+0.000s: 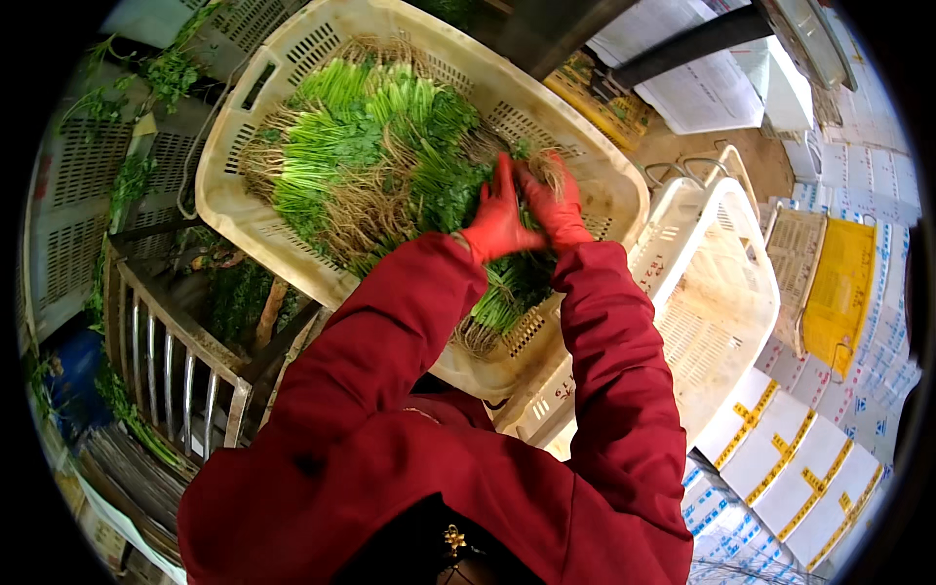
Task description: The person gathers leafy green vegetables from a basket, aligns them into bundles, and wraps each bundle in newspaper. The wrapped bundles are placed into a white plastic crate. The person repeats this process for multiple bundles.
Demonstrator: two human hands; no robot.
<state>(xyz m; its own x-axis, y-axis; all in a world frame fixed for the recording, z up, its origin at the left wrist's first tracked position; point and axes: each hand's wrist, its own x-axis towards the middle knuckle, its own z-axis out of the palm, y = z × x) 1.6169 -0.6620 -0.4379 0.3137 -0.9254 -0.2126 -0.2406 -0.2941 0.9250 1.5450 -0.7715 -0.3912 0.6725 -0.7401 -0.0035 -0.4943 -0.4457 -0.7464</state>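
Observation:
A large cream plastic crate [256, 219] with slotted walls lies before me, holding many rooted bunches of leafy green herbs [322, 157] that look like coriander. Pale stems and brown roots point in different directions. Over the crate's right part, my right hand [553, 208] in a red rubber glove closes around a small bunch [550, 174], its roots showing above the fingers. My left hand [499, 221], gloved alike, is right beside it with fingers stretched upward. Motion blurs both hands, and whether the left one grips the bunch is unclear.
Cream crates [702, 322] are nested at the right. Beyond them stand a yellow crate [839, 285] and stacked white boxes [797, 461] with printed tape. A metal-barred frame [175, 344] is at the left, near grey crates [80, 168]. Dark metal posts [556, 29] rise behind the herb crate.

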